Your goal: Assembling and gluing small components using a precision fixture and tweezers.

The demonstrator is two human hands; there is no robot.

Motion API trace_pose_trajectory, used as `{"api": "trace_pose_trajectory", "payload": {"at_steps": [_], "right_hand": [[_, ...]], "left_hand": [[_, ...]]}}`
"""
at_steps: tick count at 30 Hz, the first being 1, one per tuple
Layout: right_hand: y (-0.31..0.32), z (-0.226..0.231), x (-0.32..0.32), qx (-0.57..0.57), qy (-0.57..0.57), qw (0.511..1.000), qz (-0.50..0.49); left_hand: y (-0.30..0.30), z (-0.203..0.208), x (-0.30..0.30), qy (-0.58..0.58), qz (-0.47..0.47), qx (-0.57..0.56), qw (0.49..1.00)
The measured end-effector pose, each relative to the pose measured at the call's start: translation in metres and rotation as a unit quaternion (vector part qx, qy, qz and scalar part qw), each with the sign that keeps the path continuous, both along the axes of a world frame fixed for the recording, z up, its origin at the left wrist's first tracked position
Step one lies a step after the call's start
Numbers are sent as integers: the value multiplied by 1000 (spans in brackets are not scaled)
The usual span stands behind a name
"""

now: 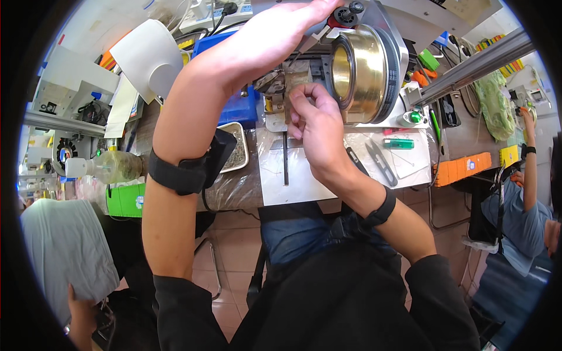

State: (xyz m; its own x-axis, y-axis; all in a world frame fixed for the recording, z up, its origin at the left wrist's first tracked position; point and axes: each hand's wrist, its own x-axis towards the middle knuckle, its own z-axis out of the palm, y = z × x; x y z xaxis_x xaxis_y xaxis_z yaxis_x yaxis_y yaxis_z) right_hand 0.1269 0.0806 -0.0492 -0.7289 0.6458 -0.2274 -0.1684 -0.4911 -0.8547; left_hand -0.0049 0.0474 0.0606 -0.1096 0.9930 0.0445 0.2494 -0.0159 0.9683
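My left hand [316, 10] reaches up to the top edge, partly cut off, beside a red-and-black knob [344, 16]; its fingers are mostly hidden. Lower down, my right hand [319, 120] has its fingers curled in a pinch at a small metal fixture [298, 79]. Whatever lies between those fingertips is too small to make out. Just right of the fixture stands a large brass-coloured wheel [370, 76] with a black belt [391, 76] behind it. A thin dark rod [285, 161] extends from below the fixture over white paper [298, 186].
Thread snips [381, 165] and a green lighter-shaped thing [398, 143] lie right of my hand. A white dish [246, 153] and blue box [241, 114] sit left. An aluminium bar [474, 65] slants at right. People sit left [67, 251] and right [515, 205].
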Motion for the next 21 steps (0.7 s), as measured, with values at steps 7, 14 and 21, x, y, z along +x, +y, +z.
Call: {"api": "trace_pose_trajectory", "payload": {"at_steps": [7, 14, 21], "right_hand": [[11, -1, -21, 0, 7, 1000, -26], [18, 6, -31, 22, 51, 998, -33], [9, 10, -23, 12, -10, 999, -49]], "left_hand": [[-23, -24, -24, 421, 121, 141, 888], [-29, -38, -18, 445, 120, 198, 865], [-30, -41, -13, 452, 166, 209, 851]]}}
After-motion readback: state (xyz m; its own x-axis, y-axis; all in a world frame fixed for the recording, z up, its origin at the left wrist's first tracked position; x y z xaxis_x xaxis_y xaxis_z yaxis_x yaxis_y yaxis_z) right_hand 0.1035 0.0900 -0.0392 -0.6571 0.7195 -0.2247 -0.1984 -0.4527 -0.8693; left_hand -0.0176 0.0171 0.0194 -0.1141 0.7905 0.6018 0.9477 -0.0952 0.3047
